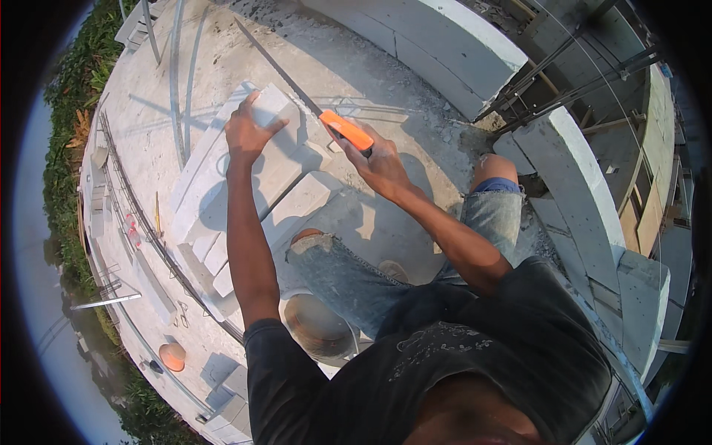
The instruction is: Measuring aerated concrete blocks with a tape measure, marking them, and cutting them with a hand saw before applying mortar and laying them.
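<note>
My right hand [380,165] grips the orange handle [347,130] of a handsaw, whose long dark blade [278,68] points up and to the left. The blade passes just beyond the far end of a pale concrete block [278,104]. On that block rests my left hand [248,132], fingers and thumb spread across its top. Its fingertips are partly hidden. More pale blocks [300,199] lie close together below it, between my left arm and my knees. A dark gap runs between two of them.
A low block wall [445,55] curves along the far right and continues as another wall [586,178] beside my right knee. Steel bars [571,78] stick out there. A bucket [320,326] stands beside my left leg; bent rebar [148,230] crosses the left floor near an orange bowl-shaped object [172,357].
</note>
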`<state>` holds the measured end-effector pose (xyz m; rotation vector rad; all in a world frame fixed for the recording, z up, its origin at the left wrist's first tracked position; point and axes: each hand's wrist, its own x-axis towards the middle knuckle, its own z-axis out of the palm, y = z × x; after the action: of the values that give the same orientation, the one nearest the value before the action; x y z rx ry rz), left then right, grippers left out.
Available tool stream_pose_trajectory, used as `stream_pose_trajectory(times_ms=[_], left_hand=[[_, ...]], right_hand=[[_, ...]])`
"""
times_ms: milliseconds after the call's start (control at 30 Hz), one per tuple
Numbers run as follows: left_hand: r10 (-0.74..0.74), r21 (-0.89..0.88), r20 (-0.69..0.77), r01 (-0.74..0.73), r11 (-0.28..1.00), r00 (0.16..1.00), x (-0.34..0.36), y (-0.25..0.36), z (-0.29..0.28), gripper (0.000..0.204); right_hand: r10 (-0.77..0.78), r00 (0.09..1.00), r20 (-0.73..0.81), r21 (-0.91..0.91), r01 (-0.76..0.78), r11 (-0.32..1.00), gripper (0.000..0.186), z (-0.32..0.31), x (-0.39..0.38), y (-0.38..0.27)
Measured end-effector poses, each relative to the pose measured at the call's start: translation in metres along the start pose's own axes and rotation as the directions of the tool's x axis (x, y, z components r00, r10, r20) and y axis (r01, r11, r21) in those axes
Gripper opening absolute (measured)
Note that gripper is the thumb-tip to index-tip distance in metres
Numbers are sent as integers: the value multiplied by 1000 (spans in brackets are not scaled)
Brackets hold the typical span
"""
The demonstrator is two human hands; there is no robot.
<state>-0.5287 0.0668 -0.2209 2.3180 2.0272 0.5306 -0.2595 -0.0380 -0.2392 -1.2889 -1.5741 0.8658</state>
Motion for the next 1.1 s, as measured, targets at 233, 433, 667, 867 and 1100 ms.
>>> stream_pose_trajectory(times_ms=[233,433,667,867,1100], left_hand=[[-12,-1,4,12,1000,1000,-14,-7,-18,83],[54,-25,-9,-55,998,998,-4,0,14,88],[-53,17,57,52,998,997,-20,-6,-18,86],[-8,-30,40,9,1000,999,-2,-1,-1,85],[-54,23,84,53,998,995,-14,3,-20,84]], right_hand=[[59,998,-5,114,-58,992,43,-30,4,-41],[-8,999,-35,145,13,989,42,12,6,7],[-226,929,-291,241,300,923,43,-48,22,-85],[98,995,28,138,-101,985,42,0,-4,5],[-307,915,-263,135,350,927,45,-22,13,-61]])
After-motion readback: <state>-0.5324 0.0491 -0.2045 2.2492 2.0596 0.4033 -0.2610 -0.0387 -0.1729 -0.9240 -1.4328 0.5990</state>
